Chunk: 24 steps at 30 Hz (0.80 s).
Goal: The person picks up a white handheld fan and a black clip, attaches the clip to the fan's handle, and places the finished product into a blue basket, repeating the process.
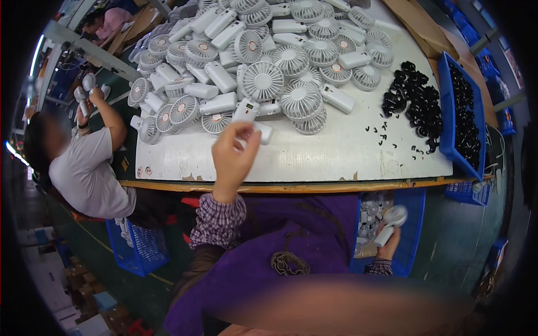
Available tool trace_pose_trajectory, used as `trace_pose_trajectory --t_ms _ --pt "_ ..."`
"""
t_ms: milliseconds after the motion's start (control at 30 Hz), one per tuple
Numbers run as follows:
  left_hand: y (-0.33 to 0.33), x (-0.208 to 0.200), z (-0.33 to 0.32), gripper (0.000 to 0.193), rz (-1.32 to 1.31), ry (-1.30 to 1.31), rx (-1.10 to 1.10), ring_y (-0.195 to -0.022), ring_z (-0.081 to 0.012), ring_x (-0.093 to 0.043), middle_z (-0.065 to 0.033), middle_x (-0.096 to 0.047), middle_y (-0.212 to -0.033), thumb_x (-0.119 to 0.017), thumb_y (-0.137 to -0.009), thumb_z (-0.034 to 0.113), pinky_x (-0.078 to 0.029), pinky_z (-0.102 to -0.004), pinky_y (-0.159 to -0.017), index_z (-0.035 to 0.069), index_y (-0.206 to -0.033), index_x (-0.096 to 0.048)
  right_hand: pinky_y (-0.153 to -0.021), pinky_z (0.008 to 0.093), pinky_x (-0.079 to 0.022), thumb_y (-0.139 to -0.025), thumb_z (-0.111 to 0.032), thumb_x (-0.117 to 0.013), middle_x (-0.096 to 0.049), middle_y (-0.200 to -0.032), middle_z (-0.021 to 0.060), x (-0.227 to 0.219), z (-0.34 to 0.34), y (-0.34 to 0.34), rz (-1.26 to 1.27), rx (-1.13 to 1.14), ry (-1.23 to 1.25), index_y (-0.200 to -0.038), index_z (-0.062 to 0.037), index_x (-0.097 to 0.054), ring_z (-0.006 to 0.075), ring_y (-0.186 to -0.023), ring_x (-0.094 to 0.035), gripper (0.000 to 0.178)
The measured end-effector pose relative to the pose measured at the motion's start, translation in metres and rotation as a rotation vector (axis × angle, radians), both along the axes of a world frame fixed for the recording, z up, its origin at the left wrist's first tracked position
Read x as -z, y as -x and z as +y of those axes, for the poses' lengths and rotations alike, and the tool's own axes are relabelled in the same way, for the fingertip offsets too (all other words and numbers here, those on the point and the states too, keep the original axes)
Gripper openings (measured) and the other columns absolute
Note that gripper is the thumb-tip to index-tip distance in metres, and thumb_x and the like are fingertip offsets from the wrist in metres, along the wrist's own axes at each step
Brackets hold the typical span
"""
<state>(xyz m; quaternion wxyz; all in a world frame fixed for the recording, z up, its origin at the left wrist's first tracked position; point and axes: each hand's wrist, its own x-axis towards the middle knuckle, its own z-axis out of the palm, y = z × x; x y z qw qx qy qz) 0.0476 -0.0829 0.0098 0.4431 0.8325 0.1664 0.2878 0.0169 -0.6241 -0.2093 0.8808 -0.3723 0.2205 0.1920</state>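
Note:
My left hand [232,159] reaches over the table to the near side of a big heap of white handheld fans. Its fingers curl closed round the lower end of one fan handle [247,110], which has a small dark display; the fingers partly hide this end. Down at the right, my right hand [389,244] grips another white handheld fan [396,215] by its handle, head upward. That fan is above a blue bin [416,224] beside my lap, where several more fans lie.
Small black parts [414,103] lie loose on the white table [336,159] at right, beside a blue tray [446,129] of similar pieces. A co-worker [84,162] at left holds a fan; a blue basket [140,246] stands nearby. Another person [115,22] sits farther back.

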Motion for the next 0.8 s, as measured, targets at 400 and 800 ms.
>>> trace_pose_trajectory --t_ms 400,800 --pt "-0.037 0.012 0.034 0.051 -0.022 -0.471 -0.055 -0.091 -0.0314 -0.059 -0.0142 -0.06 -0.096 -0.073 -0.07 0.019 -0.047 -0.0417 -0.071 0.002 -0.112 -0.05 -0.056 0.0269 -0.046 -0.089 -0.026 -0.059 -0.059 -0.091 0.0113 0.079 0.026 -0.02 0.354 0.172 0.541 -0.112 -0.0008 -0.057 0.0172 -0.071 -0.056 0.033" --pt "0.008 0.043 -0.113 0.054 0.269 0.198 0.663 -0.082 -0.029 -0.067 -0.0185 -0.066 -0.092 -0.077 -0.074 0.025 -0.051 -0.0353 -0.069 0.0 -0.112 -0.048 -0.074 0.0295 -0.047 -0.076 -0.005 -0.07 -0.061 -0.095 0.0135 -0.233 0.271 -0.095 -1.208 -0.185 0.902 -0.109 0.0032 -0.061 0.0213 -0.085 -0.059 0.036"
